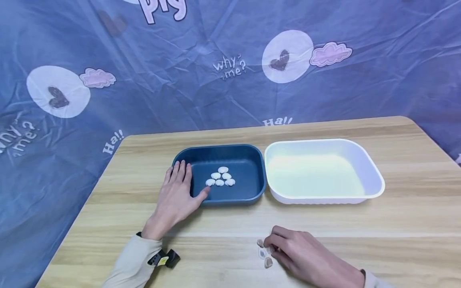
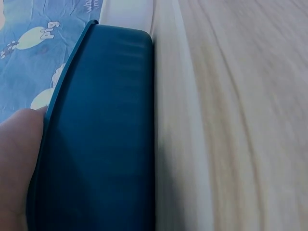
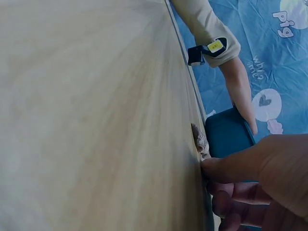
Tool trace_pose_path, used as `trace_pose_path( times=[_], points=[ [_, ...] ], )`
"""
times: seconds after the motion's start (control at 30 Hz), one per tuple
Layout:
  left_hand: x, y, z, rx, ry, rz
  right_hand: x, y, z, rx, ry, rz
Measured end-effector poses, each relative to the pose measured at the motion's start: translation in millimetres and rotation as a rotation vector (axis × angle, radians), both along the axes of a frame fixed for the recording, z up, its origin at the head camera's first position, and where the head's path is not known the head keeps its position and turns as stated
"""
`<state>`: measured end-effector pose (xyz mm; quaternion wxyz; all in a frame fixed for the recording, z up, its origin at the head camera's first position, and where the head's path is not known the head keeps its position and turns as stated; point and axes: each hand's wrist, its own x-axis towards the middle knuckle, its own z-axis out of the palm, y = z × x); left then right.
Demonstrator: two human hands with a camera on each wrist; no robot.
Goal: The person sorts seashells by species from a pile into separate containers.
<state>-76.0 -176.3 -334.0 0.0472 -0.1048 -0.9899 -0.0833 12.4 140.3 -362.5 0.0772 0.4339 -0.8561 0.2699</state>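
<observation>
Nearest the viewer, on the near right side of a dark blue, rounded rectangular tray with low, smooth walls [image 1: 234, 202], a bare right hand [image 1: 306, 256] is being held low over a pale wood-grained tabletop [image 1: 216, 240], with its fingers being curled inward. At its fingertips, in front of the tray, a small cluster of brownish and whitish ridged shells [image 1: 268, 263] is being borne by the wood. One of them is being partly covered by the fingers; whether it is being pinched cannot be told.

On the near left side of the tray, a light beige cloth sleeve [image 1: 131, 260] is being worn, and by it a black wrist device with a yellow label [image 1: 163, 261] is being carried. Farther on, the left rim of the tray is being touched by the bare left hand [image 1: 176, 200]: its fingers are being held straight, side by side, while its thumb is being spread well away across the near left corner.

Inside the tray, six small white shells [image 1: 219, 183] are being displayed as a triangle, three in the near row, then two, then one.

Just to the right of the tray, a white, rounded rectangular tub [image 1: 320, 201] is being supported by the tabletop. Beyond the tray, a wrinkled blue printed cloth [image 1: 194, 96] is being hung.
</observation>
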Motion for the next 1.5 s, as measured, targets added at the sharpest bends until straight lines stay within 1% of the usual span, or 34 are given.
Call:
trace_pose_path(
  times=[0.2,0.3,0.57,0.77,0.87,0.97,1.07,1.13,1.2,1.27,1.33,1.4,1.5],
  points=[
    [-0.6,0.7,-0.3,0.005,0.019,-0.001,-1.0,0,-1.0,-0.022,0.013,-0.053],
    [-0.9,0.6,0.7,0.008,0.029,-0.002,-2.5,0,-1.3,-0.022,0.023,-0.066],
    [-2.3,1.6,4.2,-0.005,0.023,-0.008,-4.5,4,0.7,-0.012,-0.008,-0.061],
    [-1.4,0.8,4.4,-0.001,0.035,-0.011,-4.3,4,2.2,-0.012,-0.004,-0.051],
    [-0.8,-0.1,3.6,0.005,0.042,-0.013,-5.5,5,7.4,-0.013,-0.007,-0.049],
    [-0.5,-0.6,3.1,0.005,0.048,-0.016,-9.5,10,20.0,-0.024,-0.023,-0.061],
    [-0.6,-0.2,3.2,0.007,0.055,-0.017,-18.4,20,37.2,-0.063,-0.038,-0.103],
    [0.0,0.0,3.0,0.009,0.044,-0.014,-26.2,29,48.0,-0.092,-0.041,-0.137],
    [0.3,0.4,2.6,0.009,0.034,-0.011,-36.8,39,57.2,-0.118,-0.033,-0.166],
    [0.2,0.5,1.6,0.011,0.026,-0.009,-49.6,49,64.2,-0.122,-0.009,-0.198],
    [0.0,0.3,0.6,0.012,0.025,-0.007,-63.5,60,67.8,-0.110,0.026,-0.227],
    [-0.1,0.6,0.1,0.010,0.023,-0.010,-77.1,69,68.2,-0.082,0.056,-0.262],
    [-0.2,1.4,-0.5,0.009,0.021,-0.014,-93.3,81,64.0,-0.030,0.055,-0.311]
  ],
)
